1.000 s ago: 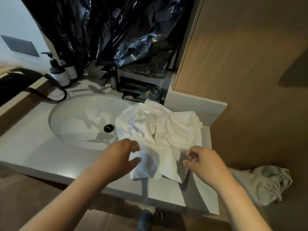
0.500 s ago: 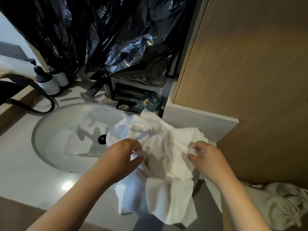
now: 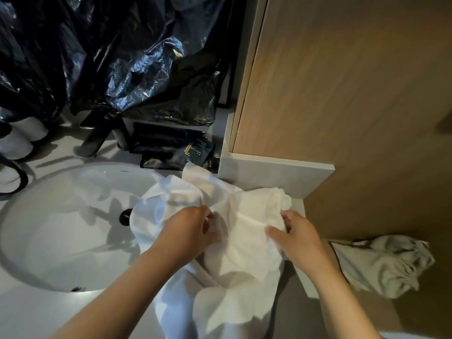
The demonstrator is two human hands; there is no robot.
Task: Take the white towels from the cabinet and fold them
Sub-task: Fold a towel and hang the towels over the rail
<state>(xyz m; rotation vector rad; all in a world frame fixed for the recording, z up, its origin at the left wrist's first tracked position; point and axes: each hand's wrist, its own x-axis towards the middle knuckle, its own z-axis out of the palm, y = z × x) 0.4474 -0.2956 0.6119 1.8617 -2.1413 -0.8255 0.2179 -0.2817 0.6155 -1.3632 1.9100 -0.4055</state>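
Countertop (image 3: 36, 311) with white sink (image 3: 61, 231) beside wood cabinet (image 3: 342, 94); left hand (image 3: 188, 234), right hand (image 3: 302, 239) each in pinch on towels (image 3: 244, 231).

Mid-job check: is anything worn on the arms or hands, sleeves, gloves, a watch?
Nothing shows. The left hand and right hand are ungloved; the left forearm and right forearm are bare down to the frame's edge: no sleeve, watch or bracelet in view.

Left hand (image 3: 188, 231) and right hand (image 3: 297, 237) both pinch the crumpled white towel (image 3: 244, 241), apparently one piece, draped over the table (image 3: 49, 311) beside the sink (image 3: 61, 228)
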